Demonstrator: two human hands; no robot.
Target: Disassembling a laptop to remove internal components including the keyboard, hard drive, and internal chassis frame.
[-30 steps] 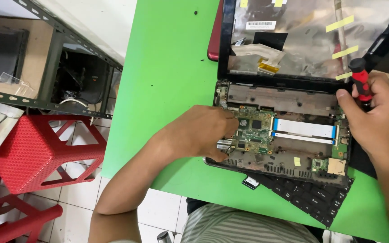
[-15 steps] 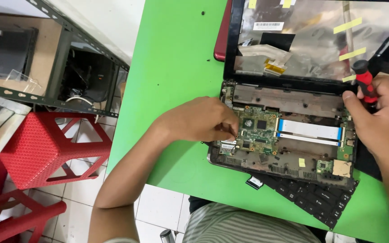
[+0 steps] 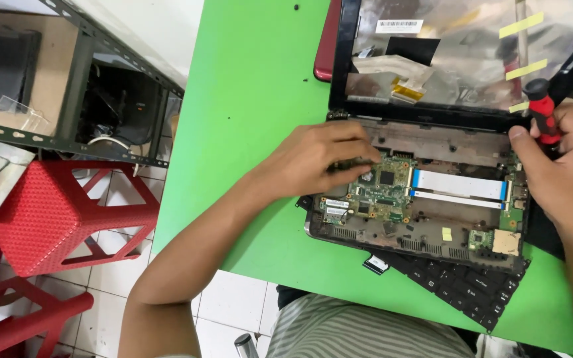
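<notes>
laptop lies open mid-frame: left hand pinches at the board, right hand fist-grips a screwdriver; next likely calls for steady lifting.

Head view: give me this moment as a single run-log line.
left hand: fingertips on circuit board | right hand: grips red screwdriver | opened laptop on green table
</notes>
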